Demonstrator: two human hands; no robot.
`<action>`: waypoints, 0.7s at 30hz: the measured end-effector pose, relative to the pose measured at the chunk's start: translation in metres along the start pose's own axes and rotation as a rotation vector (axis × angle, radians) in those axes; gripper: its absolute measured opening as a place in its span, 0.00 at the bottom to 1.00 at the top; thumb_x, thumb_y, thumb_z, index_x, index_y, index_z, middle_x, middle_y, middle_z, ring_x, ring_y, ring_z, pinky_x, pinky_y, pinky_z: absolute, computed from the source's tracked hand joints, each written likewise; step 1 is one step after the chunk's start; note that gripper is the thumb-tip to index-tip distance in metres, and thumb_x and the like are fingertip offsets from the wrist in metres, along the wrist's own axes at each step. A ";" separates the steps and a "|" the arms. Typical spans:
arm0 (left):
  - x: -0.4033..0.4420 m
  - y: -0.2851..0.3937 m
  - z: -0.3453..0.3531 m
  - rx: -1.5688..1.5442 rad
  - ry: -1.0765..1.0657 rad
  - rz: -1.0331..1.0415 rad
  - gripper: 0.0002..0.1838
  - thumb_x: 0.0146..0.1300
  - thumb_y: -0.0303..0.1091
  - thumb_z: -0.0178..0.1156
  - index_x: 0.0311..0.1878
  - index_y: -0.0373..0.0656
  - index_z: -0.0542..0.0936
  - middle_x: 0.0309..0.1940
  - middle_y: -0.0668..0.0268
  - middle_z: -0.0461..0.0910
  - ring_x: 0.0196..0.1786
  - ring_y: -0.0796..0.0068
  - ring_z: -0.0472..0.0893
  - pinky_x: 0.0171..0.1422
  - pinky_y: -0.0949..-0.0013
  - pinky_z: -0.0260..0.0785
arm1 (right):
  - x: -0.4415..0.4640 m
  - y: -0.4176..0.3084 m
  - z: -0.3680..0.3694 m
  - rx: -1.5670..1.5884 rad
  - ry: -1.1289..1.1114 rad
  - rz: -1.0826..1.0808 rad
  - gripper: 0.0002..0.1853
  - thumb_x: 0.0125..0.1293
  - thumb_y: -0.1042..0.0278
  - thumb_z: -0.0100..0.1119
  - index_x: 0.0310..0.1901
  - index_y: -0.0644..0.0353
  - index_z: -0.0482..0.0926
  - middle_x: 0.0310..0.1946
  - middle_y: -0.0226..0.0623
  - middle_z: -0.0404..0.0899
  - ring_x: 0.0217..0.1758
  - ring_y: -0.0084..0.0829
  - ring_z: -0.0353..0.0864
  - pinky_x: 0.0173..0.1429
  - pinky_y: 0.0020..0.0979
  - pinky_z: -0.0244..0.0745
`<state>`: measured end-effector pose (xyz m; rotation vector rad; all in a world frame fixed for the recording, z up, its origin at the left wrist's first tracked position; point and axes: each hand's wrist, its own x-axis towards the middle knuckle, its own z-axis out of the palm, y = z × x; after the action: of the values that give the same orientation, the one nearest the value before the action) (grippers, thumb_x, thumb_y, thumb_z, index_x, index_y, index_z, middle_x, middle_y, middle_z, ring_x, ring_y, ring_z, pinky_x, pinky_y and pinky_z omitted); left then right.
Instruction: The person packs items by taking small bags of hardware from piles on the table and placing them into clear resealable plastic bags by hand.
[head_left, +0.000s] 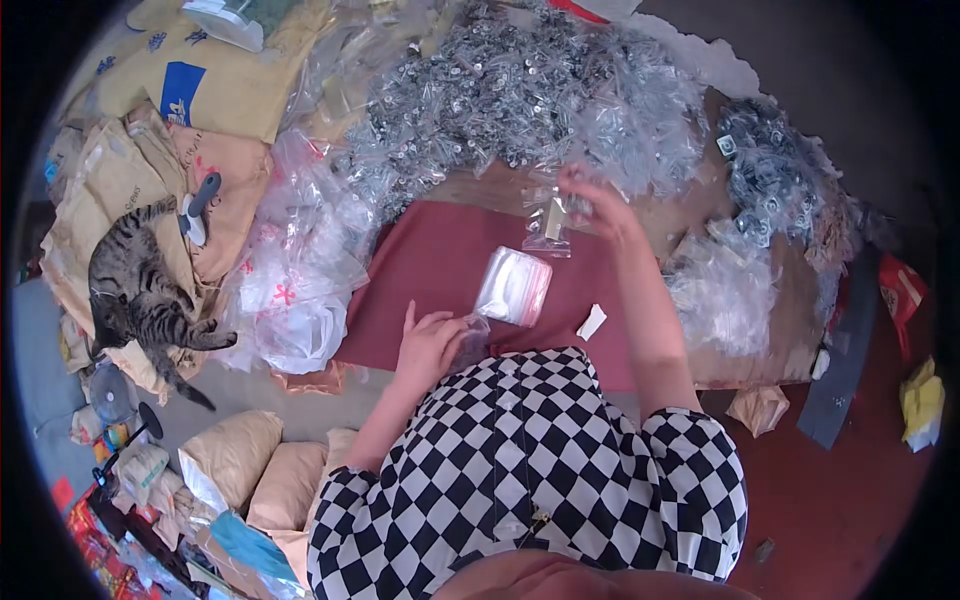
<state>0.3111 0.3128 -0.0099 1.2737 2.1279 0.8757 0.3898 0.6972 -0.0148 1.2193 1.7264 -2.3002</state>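
Observation:
My left hand (pixel 428 345) is low on the dark red mat (pixel 425 262), close to my checkered shirt. One of its fingers points up, and the others close over a small clear plastic bag (pixel 473 340). My right hand (pixel 600 205) reaches forward over the mat's far edge, fingers apart and slightly blurred. Just left of its fingertips lie clear zip bags (pixel 547 222), one with a tan strip inside. Between the hands rests a stack of clear zip bags (pixel 514 288). A white paper scrap (pixel 591 321) is to the right of it.
A large heap of bagged metal hardware (pixel 480 95) covers the far side. Filled bags (pixel 765 180) and clear bags (pixel 722 290) are piled at right. On the left, a tabby cat (pixel 150 280) lies on brown paper sacks beside a grey-handled scoop (pixel 198 210).

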 end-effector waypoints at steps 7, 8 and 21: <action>-0.046 0.015 -0.006 -0.111 -0.113 -0.129 0.04 0.64 0.34 0.65 0.39 0.48 0.80 0.40 0.68 0.83 0.69 0.57 0.73 0.79 0.27 0.33 | 0.012 0.070 0.033 -1.159 0.378 0.178 0.54 0.47 0.30 0.74 0.67 0.64 0.72 0.59 0.52 0.81 0.63 0.46 0.82 0.61 0.42 0.79; -0.057 0.014 -0.003 -0.155 -0.111 -0.153 0.04 0.64 0.35 0.64 0.38 0.47 0.80 0.36 0.67 0.82 0.60 0.59 0.79 0.79 0.29 0.40 | 0.023 0.086 0.033 -1.222 0.473 0.183 0.54 0.46 0.30 0.74 0.67 0.64 0.73 0.59 0.53 0.81 0.62 0.47 0.82 0.61 0.43 0.79; -0.046 -0.003 -0.005 -0.033 0.377 -0.091 0.05 0.65 0.38 0.64 0.37 0.48 0.84 0.32 0.65 0.80 0.44 0.60 0.82 0.72 0.36 0.62 | -0.036 0.060 0.058 0.134 -0.011 0.018 0.25 0.61 0.63 0.70 0.58 0.66 0.79 0.48 0.39 0.84 0.49 0.33 0.85 0.53 0.34 0.79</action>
<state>0.3260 0.2690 -0.0048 1.0487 2.4241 1.1809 0.4089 0.6113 -0.0367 1.2346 1.5733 -2.4423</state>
